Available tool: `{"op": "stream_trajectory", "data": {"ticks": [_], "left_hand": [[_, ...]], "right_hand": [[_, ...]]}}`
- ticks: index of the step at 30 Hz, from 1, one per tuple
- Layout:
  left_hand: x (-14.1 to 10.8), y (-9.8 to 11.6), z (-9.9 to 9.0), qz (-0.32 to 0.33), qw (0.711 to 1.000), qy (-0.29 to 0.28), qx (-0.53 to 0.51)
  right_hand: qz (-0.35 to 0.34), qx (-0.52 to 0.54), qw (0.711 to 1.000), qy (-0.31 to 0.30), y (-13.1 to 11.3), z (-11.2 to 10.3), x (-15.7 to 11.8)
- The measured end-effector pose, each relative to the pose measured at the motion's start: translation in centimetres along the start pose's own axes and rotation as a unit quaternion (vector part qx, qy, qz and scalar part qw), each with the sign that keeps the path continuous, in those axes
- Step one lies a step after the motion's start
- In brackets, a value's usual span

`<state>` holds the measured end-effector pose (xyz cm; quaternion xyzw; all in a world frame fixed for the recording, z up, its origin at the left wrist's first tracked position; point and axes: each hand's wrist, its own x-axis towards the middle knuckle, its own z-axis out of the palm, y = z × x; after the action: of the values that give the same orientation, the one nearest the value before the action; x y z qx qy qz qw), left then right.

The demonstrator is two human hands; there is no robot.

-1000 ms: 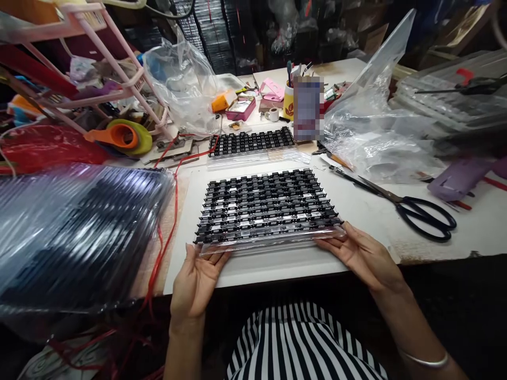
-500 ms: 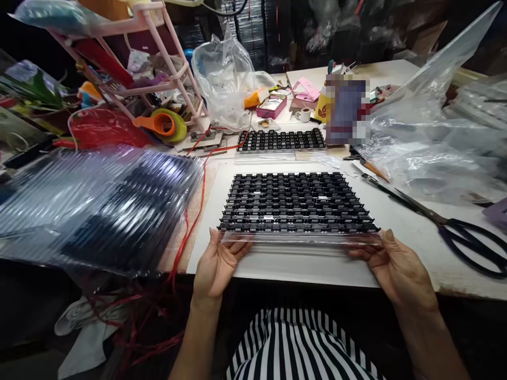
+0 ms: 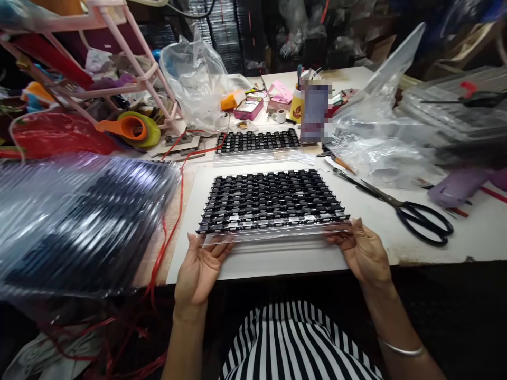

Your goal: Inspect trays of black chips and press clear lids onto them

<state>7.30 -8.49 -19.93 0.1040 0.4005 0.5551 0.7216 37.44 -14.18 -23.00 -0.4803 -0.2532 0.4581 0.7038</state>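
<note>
A clear plastic tray (image 3: 273,230) filled with rows of small black parts (image 3: 271,198) is tilted slightly over a white board (image 3: 269,264). My left hand (image 3: 204,269) grips its near left corner, thumb on top and fingers underneath. At the near right corner my right hand (image 3: 362,250) holds the same tray, its thumb along the edge and its fingertips seen through the plastic below. Behind it lies a second tray of black parts (image 3: 257,141). Right of the held tray rest large scissors (image 3: 420,219) with black handles.
On the left lies a plastic-wrapped stack of dark trays (image 3: 91,221), with red string (image 3: 166,243) beside it. A pink rack (image 3: 134,58), an orange-and-yellow tape dispenser (image 3: 132,131), a yellow cup (image 3: 296,105) and clear plastic bags (image 3: 380,153) stand or lie further back.
My view has turned to the right, so the scene shifts left. Both hands still hold the tray; its near right side now looks slightly raised.
</note>
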Motion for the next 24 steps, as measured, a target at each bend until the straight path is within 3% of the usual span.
{"op": "stream_trajectory", "data": {"ticks": [14, 24], "left_hand": [[0.8, 0.2, 0.6, 0.012, 0.997, 0.079, 0.020], [1.9, 0.5, -0.7, 0.010, 0.999, 0.043, 0.017]], "right_hand": [[-0.013, 0.016, 0.999, -0.025, -0.4, 0.7, -0.1], [-0.019, 0.040, 0.998, -0.041, -0.2, 0.6, 0.1]]}}
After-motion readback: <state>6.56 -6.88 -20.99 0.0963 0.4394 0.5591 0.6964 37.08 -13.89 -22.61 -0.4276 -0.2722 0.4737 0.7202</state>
